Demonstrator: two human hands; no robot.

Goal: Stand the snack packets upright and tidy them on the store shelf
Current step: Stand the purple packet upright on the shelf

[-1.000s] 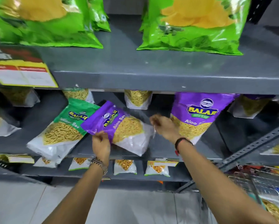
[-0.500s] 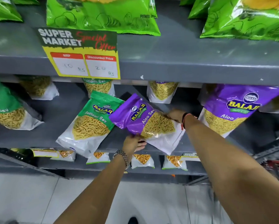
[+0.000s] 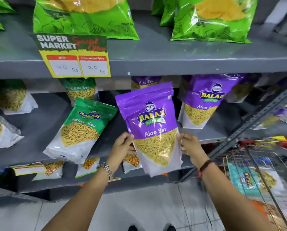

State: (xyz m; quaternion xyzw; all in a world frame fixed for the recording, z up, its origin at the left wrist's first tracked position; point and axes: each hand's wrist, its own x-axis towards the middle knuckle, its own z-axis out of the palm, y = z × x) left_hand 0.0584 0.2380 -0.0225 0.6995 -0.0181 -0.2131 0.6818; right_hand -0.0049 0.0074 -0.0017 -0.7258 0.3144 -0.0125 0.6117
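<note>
Purple Aloo Sev packet [image 3: 150,127] held nearly upright in front of the middle shelf [image 3: 39,130], lower end hanging past the shelf's front edge, not yet set down. Left hand [image 3: 122,147] pinching the packet's left edge, right hand [image 3: 189,145] pinching the right edge, both about halfway down, where purple print meets the clear window; hands apart, packet between them, fingers closed on it. Glossy film, so likely slippery; soft and pliable, probably light, contents loose and brittle, judged prone to crushing under a hard squeeze. Best hold judged to be the side seams or the flat top seal, not the filled belly. Base looks gusseted, so should stand once the filling settles downward. Green Ratlami Sev packet [image 3: 82,129] left of the purple one, slumped and tilted on the shelf, untouched. Second purple packet [image 3: 204,104] to its right, standing further back. More packets behind, partly hidden under the upper shelf. Price card [image 3: 72,57] above and left, on the upper shelf's edge. Wire basket [image 3: 256,172] lower right, blurred.
</note>
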